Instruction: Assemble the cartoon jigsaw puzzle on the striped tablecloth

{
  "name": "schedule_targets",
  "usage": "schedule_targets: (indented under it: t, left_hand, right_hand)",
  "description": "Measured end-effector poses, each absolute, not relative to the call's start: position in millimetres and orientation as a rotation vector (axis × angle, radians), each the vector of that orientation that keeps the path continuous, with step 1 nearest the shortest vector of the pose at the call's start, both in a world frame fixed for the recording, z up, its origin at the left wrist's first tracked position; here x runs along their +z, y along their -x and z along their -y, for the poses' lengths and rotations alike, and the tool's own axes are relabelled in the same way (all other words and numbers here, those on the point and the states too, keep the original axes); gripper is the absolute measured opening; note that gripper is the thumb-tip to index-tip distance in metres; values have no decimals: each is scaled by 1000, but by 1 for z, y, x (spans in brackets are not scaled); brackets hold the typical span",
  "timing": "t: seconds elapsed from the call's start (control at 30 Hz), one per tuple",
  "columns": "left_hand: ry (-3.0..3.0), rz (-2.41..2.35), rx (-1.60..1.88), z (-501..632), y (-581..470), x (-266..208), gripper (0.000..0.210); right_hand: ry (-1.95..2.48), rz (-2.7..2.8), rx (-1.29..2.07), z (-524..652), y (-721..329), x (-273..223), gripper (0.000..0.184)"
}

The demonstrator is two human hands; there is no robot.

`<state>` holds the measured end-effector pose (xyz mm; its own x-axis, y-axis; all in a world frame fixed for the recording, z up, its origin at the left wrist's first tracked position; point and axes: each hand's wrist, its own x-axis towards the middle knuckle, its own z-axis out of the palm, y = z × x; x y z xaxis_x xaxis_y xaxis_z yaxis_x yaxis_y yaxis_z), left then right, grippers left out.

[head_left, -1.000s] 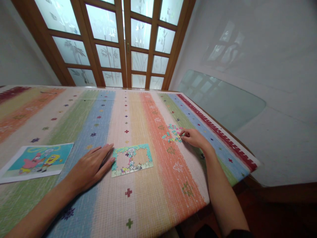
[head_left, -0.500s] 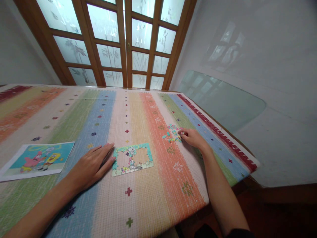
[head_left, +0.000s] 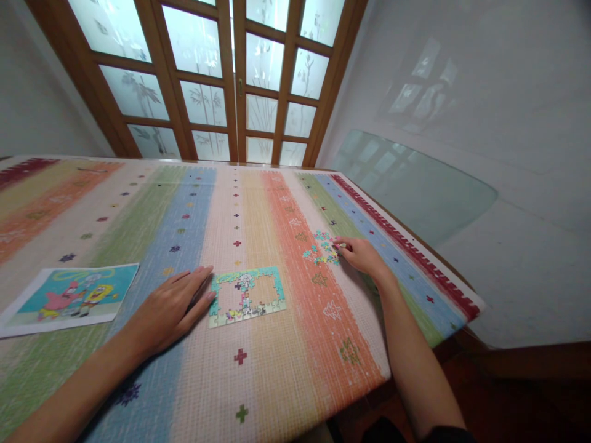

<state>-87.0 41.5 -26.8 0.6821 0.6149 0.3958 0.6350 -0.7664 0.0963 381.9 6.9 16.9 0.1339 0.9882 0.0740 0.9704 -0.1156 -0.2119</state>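
My left hand (head_left: 178,304) lies flat on the cloth with its fingers stretched out, the tips at the left edge of a partly filled jigsaw puzzle (head_left: 248,315). The puzzle's border and a middle column with a cartoon figure are joined, and the cloth shows through two gaps at its sides. Further right, my right hand (head_left: 357,253) is at the right side of a heap of loose puzzle pieces (head_left: 321,249), mostly turquoise with some pink and yellow. Its thumb and forefinger pinch a small pale puzzle piece, partly hidden by the fingers.
A printed picture (head_left: 78,294) of cartoon figures lies on the left of the table. The striped tablecloth (head_left: 286,375) covers the table, whose right edge runs beside a pale wall (head_left: 521,246) and a glass panel (head_left: 410,178). Wooden glazed doors (head_left: 235,86) stand behind.
My right hand's fingertips have shifted slightly at the heap, and a pale piece now shows between them. The left hand and the joined puzzle stay where they were.
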Motion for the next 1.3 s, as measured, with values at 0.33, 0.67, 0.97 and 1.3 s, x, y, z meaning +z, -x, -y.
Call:
schedule_targets:
  t: [0.33, 0.67, 0.97, 1.3]
  left_hand:
    - [2839, 1092, -653, -41, 86, -24, 59]
    - [2872, 1137, -634, -40, 85, -22, 58]
    - [2899, 1175, -638, -40, 86, -24, 56]
    - [2894, 1181, -603, -40, 86, -22, 57]
  right_hand:
    - [2107, 1998, 183, -7, -378, 16, 29]
    - [2014, 2053, 430, -2, -375, 22, 22]
    - [2049, 2068, 445, 2, -380, 26, 32]
    - [1996, 2118, 538, 2, -375, 28, 37]
